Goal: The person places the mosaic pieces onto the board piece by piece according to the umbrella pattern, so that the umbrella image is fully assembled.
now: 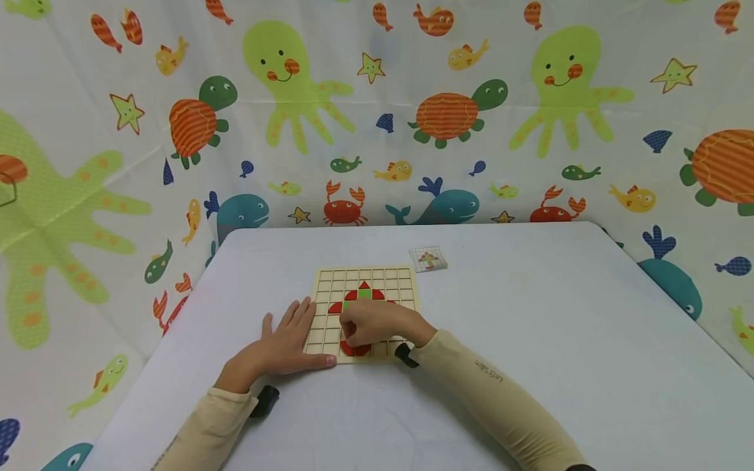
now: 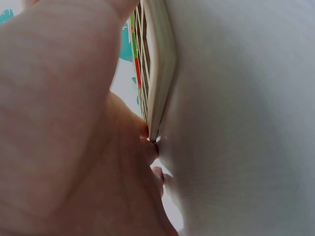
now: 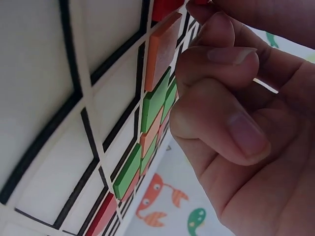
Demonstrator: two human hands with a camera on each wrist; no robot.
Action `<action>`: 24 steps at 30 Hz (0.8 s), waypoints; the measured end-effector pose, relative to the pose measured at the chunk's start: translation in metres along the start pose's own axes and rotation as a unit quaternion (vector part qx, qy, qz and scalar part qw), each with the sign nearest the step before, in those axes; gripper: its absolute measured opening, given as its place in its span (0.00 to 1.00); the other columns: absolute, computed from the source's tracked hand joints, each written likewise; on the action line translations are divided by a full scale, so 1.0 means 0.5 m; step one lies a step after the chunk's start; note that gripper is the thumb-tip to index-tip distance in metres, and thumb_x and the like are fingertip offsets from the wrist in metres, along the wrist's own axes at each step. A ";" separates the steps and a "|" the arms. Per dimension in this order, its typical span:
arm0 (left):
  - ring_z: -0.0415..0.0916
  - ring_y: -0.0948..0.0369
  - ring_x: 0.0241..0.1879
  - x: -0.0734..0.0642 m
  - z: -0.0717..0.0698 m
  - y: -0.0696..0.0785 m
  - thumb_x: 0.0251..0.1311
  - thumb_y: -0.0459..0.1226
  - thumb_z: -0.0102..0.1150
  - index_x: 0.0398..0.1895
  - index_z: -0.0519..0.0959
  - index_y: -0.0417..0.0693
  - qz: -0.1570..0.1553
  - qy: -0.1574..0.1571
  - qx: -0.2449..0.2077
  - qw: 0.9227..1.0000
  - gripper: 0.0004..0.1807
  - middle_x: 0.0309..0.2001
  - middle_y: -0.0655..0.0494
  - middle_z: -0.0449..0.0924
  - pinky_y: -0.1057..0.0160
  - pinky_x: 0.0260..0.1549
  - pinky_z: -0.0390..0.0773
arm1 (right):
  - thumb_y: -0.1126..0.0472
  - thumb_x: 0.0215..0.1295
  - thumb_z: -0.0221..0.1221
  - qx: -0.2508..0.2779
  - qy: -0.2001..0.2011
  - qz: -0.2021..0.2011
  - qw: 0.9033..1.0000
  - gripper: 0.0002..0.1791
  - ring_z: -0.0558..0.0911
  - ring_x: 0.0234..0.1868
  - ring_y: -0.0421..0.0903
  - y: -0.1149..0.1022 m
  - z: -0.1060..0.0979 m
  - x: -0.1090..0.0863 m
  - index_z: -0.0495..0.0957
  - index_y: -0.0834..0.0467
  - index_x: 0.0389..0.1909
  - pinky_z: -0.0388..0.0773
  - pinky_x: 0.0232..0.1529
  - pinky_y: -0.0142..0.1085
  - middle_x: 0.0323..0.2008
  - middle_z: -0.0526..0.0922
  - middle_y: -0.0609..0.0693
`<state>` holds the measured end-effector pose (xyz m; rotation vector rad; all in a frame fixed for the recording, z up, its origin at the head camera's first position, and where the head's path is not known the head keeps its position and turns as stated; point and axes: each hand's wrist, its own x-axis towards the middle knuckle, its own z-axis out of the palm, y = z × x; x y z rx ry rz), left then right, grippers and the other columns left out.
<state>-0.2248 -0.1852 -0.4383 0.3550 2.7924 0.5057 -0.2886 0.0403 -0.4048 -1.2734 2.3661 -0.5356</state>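
A square wooden grid board [image 1: 330,333] lies on the table, with red, green and orange flat tiles set in its cells. My right hand [image 1: 374,322] is over the board's lower middle, its fingers curled, hiding part of the tile pattern. In the right wrist view, thumb and index finger pinch a small red tile [image 3: 199,2] at the top edge, mostly hidden. Just below that hand in the head view are red rounded tiles [image 1: 355,349]. My left hand [image 1: 283,343] rests spread along the board's left side, fingers straight, fingertips and thumb right at its edges.
A small card [image 1: 429,259] with a printed coloured grid pattern lies behind the board's right corner. The white table [image 1: 559,327] extends to both sides. Behind it hangs a curtain [image 1: 365,176] printed with sea animals.
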 end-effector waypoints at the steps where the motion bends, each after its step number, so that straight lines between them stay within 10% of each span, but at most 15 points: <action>1: 0.35 0.33 0.83 0.000 0.000 0.000 0.55 0.72 0.67 0.86 0.45 0.34 0.000 0.000 0.000 1.000 0.73 0.86 0.35 0.41 0.19 0.68 0.30 | 0.67 0.71 0.67 -0.003 0.002 -0.002 1.000 0.13 0.75 0.29 0.38 0.000 0.002 0.000 0.80 0.53 0.26 0.72 0.32 0.30 0.25 0.79 0.41; 16: 0.35 0.33 0.83 0.003 0.002 0.000 0.56 0.73 0.67 0.86 0.45 0.33 0.005 0.003 0.006 1.000 0.72 0.86 0.35 0.41 0.19 0.69 0.30 | 0.66 0.73 0.66 -0.009 0.005 0.013 1.000 0.15 0.73 0.28 0.39 -0.003 -0.004 -0.009 0.77 0.52 0.25 0.69 0.32 0.30 0.23 0.76 0.43; 24: 0.36 0.34 0.83 -0.002 -0.003 0.002 0.56 0.73 0.66 0.86 0.46 0.34 0.001 -0.009 0.004 1.000 0.72 0.86 0.35 0.42 0.20 0.69 0.32 | 0.63 0.77 0.62 0.036 0.075 -0.001 0.996 0.10 0.72 0.29 0.40 0.025 -0.070 -0.055 0.82 0.58 0.32 0.69 0.33 0.33 0.25 0.75 0.44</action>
